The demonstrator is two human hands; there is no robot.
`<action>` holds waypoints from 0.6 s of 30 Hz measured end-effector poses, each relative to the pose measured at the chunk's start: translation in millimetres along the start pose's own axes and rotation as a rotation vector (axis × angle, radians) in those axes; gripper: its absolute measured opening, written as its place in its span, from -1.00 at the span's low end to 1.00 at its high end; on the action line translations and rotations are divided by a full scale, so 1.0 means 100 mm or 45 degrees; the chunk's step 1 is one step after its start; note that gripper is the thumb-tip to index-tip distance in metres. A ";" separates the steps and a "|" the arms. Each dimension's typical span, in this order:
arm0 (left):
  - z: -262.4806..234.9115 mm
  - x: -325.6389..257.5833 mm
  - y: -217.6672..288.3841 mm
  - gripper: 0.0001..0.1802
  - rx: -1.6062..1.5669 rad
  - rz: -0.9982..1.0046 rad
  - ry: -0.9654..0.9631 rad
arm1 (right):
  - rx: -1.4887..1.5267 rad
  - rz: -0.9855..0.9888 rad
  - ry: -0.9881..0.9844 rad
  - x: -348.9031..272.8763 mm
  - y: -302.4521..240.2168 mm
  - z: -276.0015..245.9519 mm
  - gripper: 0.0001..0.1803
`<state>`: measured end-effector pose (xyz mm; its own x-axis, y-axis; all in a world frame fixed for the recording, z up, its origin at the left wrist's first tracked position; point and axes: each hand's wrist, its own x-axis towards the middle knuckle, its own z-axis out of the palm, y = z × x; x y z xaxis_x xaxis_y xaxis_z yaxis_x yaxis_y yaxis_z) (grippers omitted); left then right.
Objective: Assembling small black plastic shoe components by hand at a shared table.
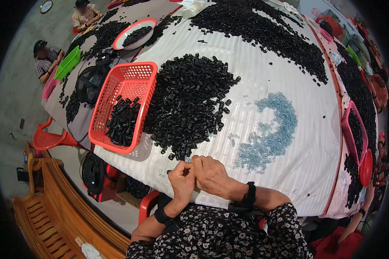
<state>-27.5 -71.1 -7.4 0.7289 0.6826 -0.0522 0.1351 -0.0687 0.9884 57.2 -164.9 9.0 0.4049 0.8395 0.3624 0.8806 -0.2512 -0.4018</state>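
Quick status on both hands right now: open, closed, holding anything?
Left hand: fingers curled, pinching a small black part.
Right hand: fingers bent, meeting the left hand at that part; its own grip cannot be told.

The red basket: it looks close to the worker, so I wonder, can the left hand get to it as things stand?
Probably yes. The red basket sits ahead and to the left of the left hand, with only bare table cloth and the edge of the black parts pile between. Both hands are pressed together, though.
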 end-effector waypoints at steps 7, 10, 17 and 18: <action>0.02 0.01 0.01 -0.88 -0.131 -0.048 0.015 | 0.001 0.018 0.059 -0.01 0.00 0.05 -0.70; 0.03 0.01 0.01 -0.88 -0.156 -0.041 0.031 | -0.005 0.003 0.071 0.00 0.00 0.04 -0.70; -0.05 0.06 0.14 -0.95 -0.195 -0.186 -0.070 | 0.176 0.021 0.145 0.01 0.05 0.06 -0.68; -0.06 0.06 0.16 -0.97 -0.275 -0.223 -0.091 | 0.208 0.047 0.138 0.02 0.04 0.07 -0.67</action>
<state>-25.0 -63.6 9.1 0.7537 0.6167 -0.2272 0.1225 0.2079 0.9705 59.8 -161.3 1.9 0.4682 0.7720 0.4299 0.8164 -0.1919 -0.5446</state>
